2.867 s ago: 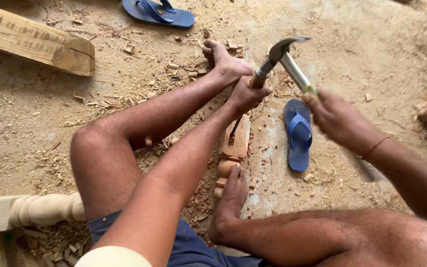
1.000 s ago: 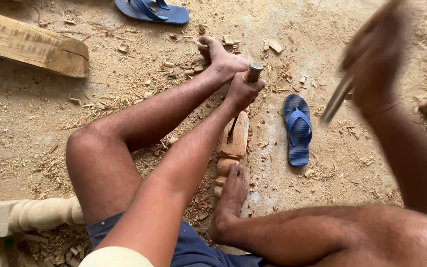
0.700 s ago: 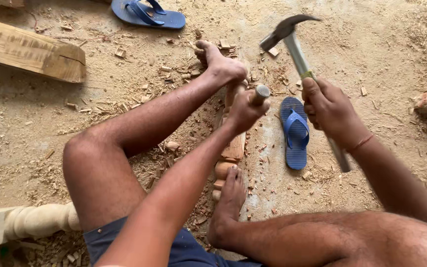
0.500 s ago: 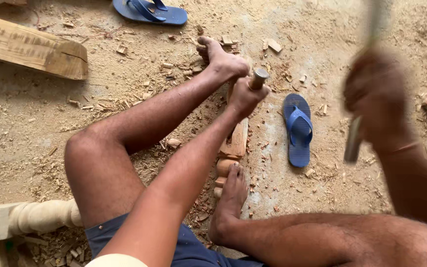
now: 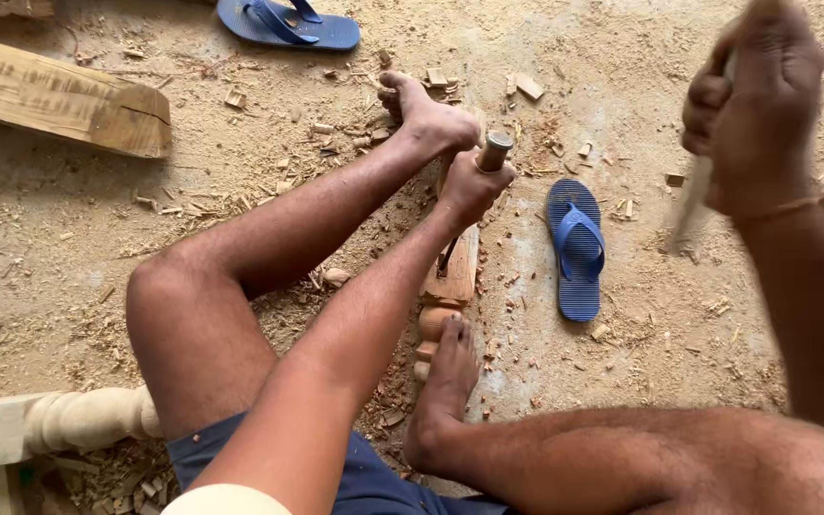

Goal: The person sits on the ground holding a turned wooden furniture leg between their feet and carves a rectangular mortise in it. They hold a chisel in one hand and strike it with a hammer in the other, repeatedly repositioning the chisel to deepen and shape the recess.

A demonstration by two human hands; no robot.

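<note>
on a sandy floor (image 5: 69, 267) strewn with chips, both feet pin the carved wooden leg (image 5: 452, 277) steady; the left hand (image 5: 472, 186) has fingers clamped on a chisel (image 5: 493, 153) held to it; the right hand (image 5: 755, 105) is raised, fingers wrapped on a blurred hammer handle (image 5: 693, 200).

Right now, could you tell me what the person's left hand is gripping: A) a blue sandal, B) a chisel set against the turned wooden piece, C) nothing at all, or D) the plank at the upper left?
B: the left hand is wrapped around the chisel, whose blade angles down onto the turned wooden piece held between the feet.
</note>
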